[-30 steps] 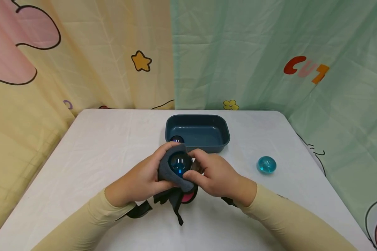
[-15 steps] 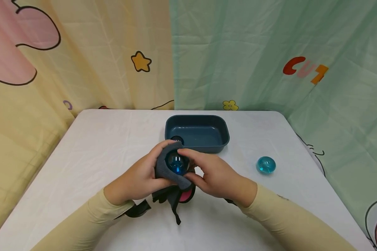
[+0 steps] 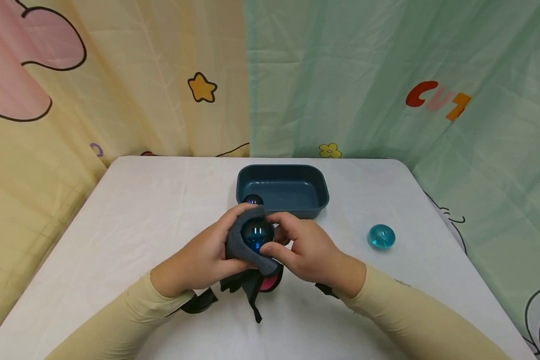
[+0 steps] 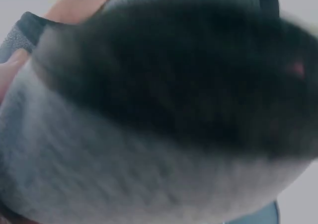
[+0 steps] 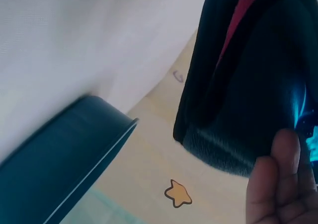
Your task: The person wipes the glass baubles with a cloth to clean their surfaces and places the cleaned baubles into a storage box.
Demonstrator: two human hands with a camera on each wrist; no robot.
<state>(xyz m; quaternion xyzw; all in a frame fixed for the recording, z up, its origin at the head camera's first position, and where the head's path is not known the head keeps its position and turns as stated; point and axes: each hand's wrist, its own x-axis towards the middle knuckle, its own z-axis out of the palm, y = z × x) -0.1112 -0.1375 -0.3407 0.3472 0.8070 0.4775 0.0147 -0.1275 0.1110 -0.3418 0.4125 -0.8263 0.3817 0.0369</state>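
In the head view a shiny dark blue glass ball (image 3: 256, 233) sits in a fold of grey fleecy cloth (image 3: 237, 246). My left hand (image 3: 200, 260) grips the cloth from the left, cupping it around the ball. The right hand (image 3: 308, 250) pinches the ball's right side, thumb in front and index finger behind. Below the cloth hang black fabric strips (image 3: 252, 295) and a pink patch (image 3: 269, 283). Blurred grey and black cloth (image 4: 164, 179) fills most of the left wrist view. The right wrist view shows fingers (image 5: 285, 149) against the ball's blue glow.
Behind the hands stands a dark teal rectangular tub (image 3: 326, 192) on the white table (image 3: 175, 190). A dark ball (image 3: 253, 199) shows at its near left corner, partly hidden. At the right lies a turquoise clear ball (image 3: 381, 236). Printed curtains (image 3: 342, 75) hang behind.
Half a second ago the right index finger lay over the ball's top; now it is back at the right side. Both hands, cloth and ball shifted slightly left, then back right.
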